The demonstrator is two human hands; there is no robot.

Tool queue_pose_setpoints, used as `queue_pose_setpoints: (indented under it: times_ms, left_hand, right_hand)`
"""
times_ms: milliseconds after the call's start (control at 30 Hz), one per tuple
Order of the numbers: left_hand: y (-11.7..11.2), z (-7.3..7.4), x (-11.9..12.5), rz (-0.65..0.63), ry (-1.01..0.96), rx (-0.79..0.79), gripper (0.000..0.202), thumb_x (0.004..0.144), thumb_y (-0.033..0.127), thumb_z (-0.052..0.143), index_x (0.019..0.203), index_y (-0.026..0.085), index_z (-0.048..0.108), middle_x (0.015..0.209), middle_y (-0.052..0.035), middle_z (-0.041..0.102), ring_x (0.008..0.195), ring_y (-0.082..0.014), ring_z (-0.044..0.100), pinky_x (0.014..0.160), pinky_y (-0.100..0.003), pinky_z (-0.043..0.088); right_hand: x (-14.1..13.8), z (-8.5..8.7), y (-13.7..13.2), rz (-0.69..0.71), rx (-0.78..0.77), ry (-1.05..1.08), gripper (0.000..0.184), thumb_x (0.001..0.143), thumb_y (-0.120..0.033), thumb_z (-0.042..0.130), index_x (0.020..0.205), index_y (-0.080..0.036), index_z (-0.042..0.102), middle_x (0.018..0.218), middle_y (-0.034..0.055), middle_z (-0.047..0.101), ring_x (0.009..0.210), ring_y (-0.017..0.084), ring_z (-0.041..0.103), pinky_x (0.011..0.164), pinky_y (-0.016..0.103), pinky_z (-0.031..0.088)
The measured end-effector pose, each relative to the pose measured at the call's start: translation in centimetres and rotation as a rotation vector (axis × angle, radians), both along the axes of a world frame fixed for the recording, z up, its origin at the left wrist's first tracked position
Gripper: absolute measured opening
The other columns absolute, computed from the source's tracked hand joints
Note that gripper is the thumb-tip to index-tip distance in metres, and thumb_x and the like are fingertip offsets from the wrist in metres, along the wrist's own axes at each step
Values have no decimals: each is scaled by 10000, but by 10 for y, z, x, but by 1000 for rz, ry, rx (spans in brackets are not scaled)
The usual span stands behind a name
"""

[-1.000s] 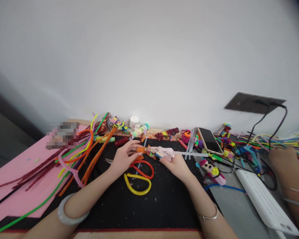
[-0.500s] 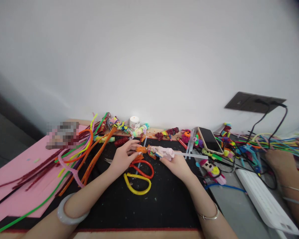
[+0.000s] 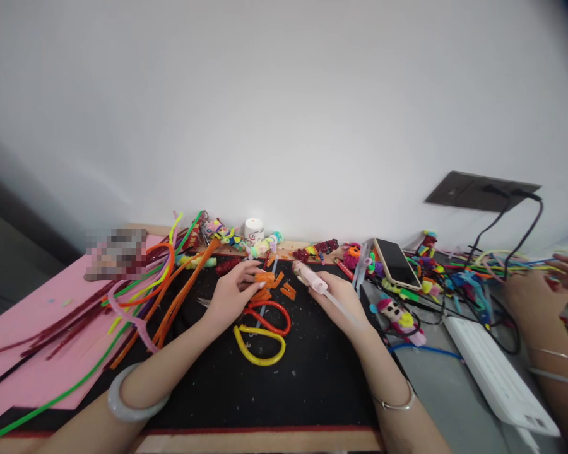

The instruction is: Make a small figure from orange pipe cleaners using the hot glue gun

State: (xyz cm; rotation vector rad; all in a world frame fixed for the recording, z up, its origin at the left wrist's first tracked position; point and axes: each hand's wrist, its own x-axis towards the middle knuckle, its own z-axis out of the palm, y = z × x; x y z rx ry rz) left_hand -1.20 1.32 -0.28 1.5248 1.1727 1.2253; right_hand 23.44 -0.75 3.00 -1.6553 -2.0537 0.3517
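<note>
My left hand (image 3: 233, 291) is closed, pinching a short orange pipe-cleaner piece (image 3: 265, 277) between thumb and fingers. Around a pale pink hot glue gun (image 3: 316, 281) my right hand (image 3: 339, 304) is wrapped, with the nozzle end pointing up and left and a clear glue stick (image 3: 339, 305) sticking out behind. A gap separates the two hands. Small orange pipe-cleaner cuttings (image 3: 288, 291) lie between them on the black mat (image 3: 307, 391). Just below my left hand rest scissors with one red and one yellow handle (image 3: 260, 362); their blades are partly hidden under the hand.
Long pipe cleaners (image 3: 71, 315) cover a pink sheet (image 3: 9, 353) at left. Several pipe-cleaner figures (image 3: 317, 250), a white cup (image 3: 254, 231) and a phone (image 3: 397, 263) line the back. A power strip (image 3: 499, 375), cables and another person's hands (image 3: 537, 296) are at right.
My right hand has drawn the glue gun back to the right and tilted it, away from the orange piece. The left hand stays nearly in place. Loose orange cuttings now show between them.
</note>
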Motion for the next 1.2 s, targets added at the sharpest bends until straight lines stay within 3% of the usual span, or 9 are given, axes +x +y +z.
queue_pose_setpoints:
  times_ms: [267,533,667,800,933,1200]
  left_hand:
    - [1,-2,-1,25,-28,5,396,755,228,649,1138,178,566,1058,-84,663,885,-211,680,795,-364,560]
    - [2,-1,-1,88,-122,9,432,757,221,642,1171,183,528,1087,-80,631,875,-183,675,844,-367,544]
    - [3,2,-1,93,-149,7,442,754,226,646,1177,180,524,1102,-90,626,913,-192,668,872,-380,530]
    - [2,3,0,92,-157,-13,459,739,234,661,1173,176,527,1088,-88,626,875,-186,671,873,-395,532]
    - [2,4,0,91,-181,-14,472,727,232,671,1171,171,524,1091,-91,624,899,-191,669,882,-393,530]
    - [4,3,-1,102,-181,3,470,740,237,668,1182,176,524,1130,-107,624,988,-222,656,895,-403,526]
  right_hand:
    - [12,-1,3,-81,-36,-159,356,680,-118,575,1013,-244,567,1016,22,662,942,213,595,722,278,322]
    - [13,-5,0,-158,-103,-316,519,644,-84,516,1137,-244,547,1109,81,619,1063,316,504,844,447,313]
    - [12,-8,0,-188,-64,-314,544,650,-75,499,1167,-237,545,1153,97,589,1097,334,469,886,510,305]
    - [9,-7,4,-210,92,-180,405,710,-118,524,1091,-242,585,1142,84,583,1092,311,479,877,461,344]
    - [3,-5,5,-86,236,-24,138,817,-192,539,909,-216,640,978,69,632,986,256,535,859,387,370]
    - [-26,-15,-3,110,223,-94,91,845,-198,606,865,-247,680,901,42,653,913,237,529,781,374,337]
